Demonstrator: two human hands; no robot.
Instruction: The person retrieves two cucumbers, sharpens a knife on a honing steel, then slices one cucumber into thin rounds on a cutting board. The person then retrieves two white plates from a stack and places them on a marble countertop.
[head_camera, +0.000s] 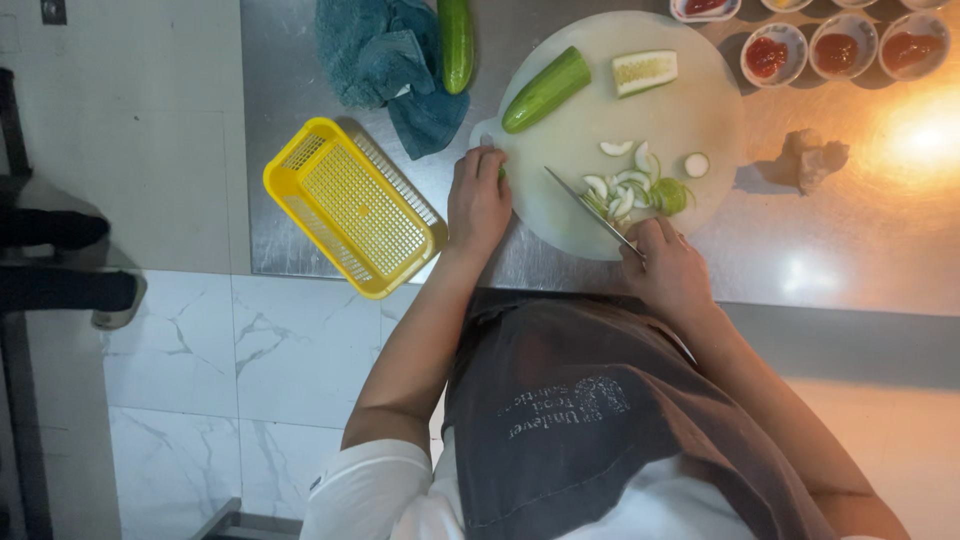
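My right hand (668, 265) grips a knife (590, 208) whose blade lies across the round white cutting board (690, 110), its tip near a pile of cucumber slices (632, 188). My left hand (478, 200) rests at the board's left edge, fingers curled on something small and green that I cannot make out. A half cucumber (547, 89) and a cut cucumber piece (644, 71) lie at the far side of the board. One round slice (696, 165) sits apart to the right.
A yellow perforated basket (350, 205) hangs over the steel counter's near edge at left. A teal cloth (385, 55) and a whole cucumber (456, 42) lie behind it. Small bowls of red sauce (840, 45) line the far right; a crumpled wrapper (812, 160) lies below them.
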